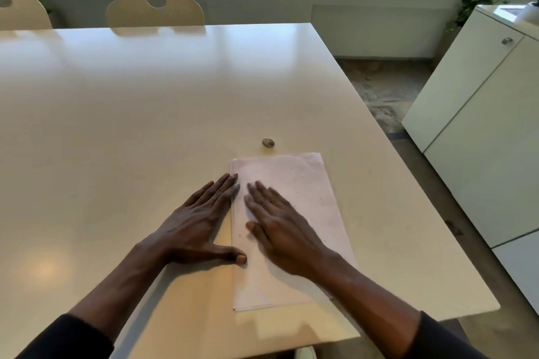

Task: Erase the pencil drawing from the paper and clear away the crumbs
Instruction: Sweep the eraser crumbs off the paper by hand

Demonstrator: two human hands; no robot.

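White crumb-flecked paper (306, 183) lies under right hand (280, 227); left hand (198, 224) touches its edge.

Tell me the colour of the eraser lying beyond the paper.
Greyish beige with dark smudges; the eraser shows only in the head view.

Eraser (268, 142) just beyond paper (306, 183).

The person wears a dark, near-black top whose left sleeve (67, 338) and right sleeve (443, 341) show only at the bottom corners, ending near the elbows. The forearms below them are bare. The left hand (192, 227) and right hand (283, 230) are bare, the thumbnails short.
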